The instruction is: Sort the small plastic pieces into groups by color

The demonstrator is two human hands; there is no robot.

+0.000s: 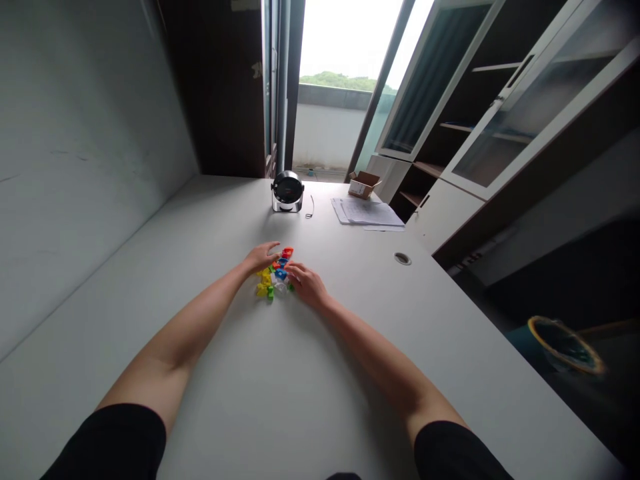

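Several small plastic pieces lie in a loose pile on the white table, too small to name exactly. Yellow pieces (263,289) form its left part, with a green piece (271,292) in front. A blue piece (281,274) sits in the middle beside whitish pieces (280,286), and a red piece (287,253) is at the far end. My left hand (261,257) reaches over the pile's left side, thumb and fingers apart, near the red piece. On the right, my right hand (307,284) has bent, parted fingers at the pile's edge, fingertips beside an orange bit; their contact is unclear.
Beyond the pile a round black device on a stand (287,191) is on the table (240,400), beside a thin dark object (310,208). Papers (370,212) and an open cardboard box (364,185) are back right. A round cable hole (402,259) is at right.
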